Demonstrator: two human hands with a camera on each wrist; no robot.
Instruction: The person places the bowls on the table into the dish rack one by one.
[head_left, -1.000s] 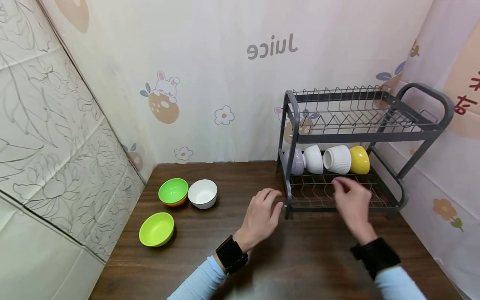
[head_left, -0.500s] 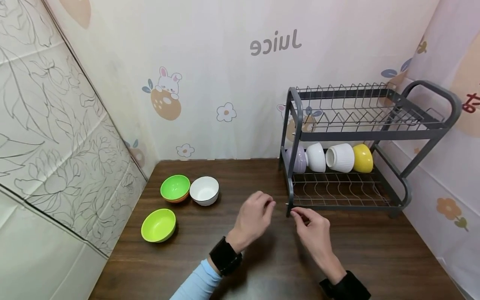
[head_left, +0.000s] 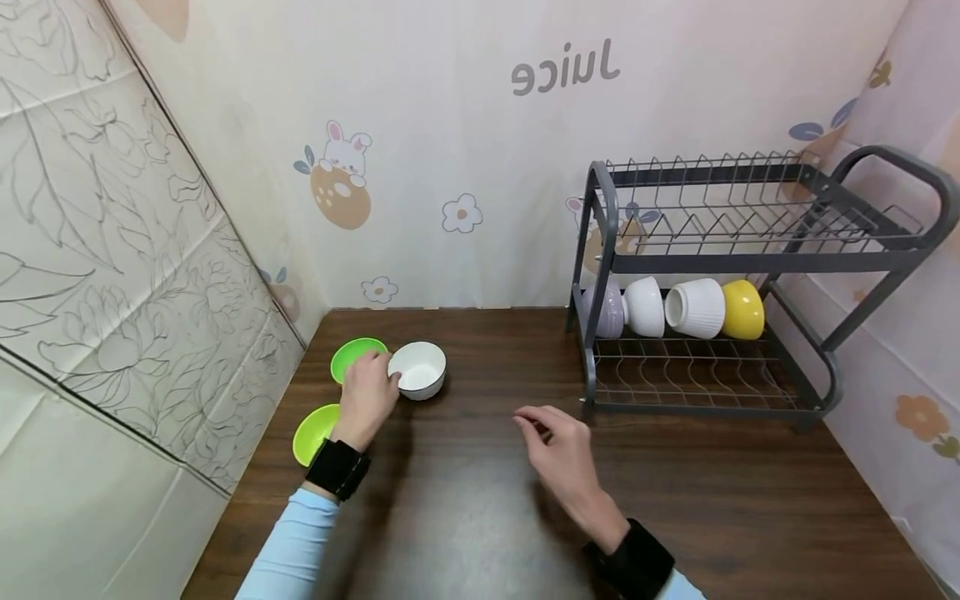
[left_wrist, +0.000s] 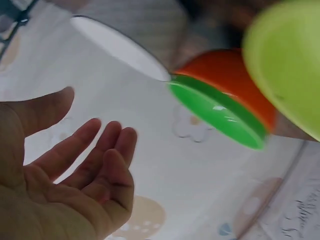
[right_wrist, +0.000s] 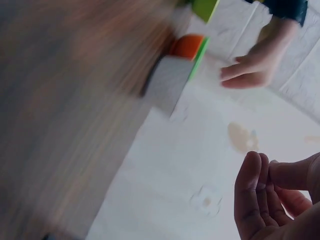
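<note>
Surface (head_left: 465, 508), near to far. Right hand (head_left: 558, 450): fingers loosely curled, nothing held. Lime bowl (head_left: 313, 432): upright, at 8 o'clock from the left hand (head_left: 366, 393). Left hand: fingers half curled, thumb spread, nothing held. White bowl (head_left: 417, 367): near it, 2 o'clock. Green bowl (head_left: 352, 355): near 12 o'clock. All round, no long axis; left hand nearer to all three.

Dish rack (head_left: 765, 263) stands right-rear on desk (head_left: 465, 483); four bowls (head_left: 701, 308) on its lower tier (head_left: 697, 409); other bowls (head_left: 422, 373) lie left of rack
</note>
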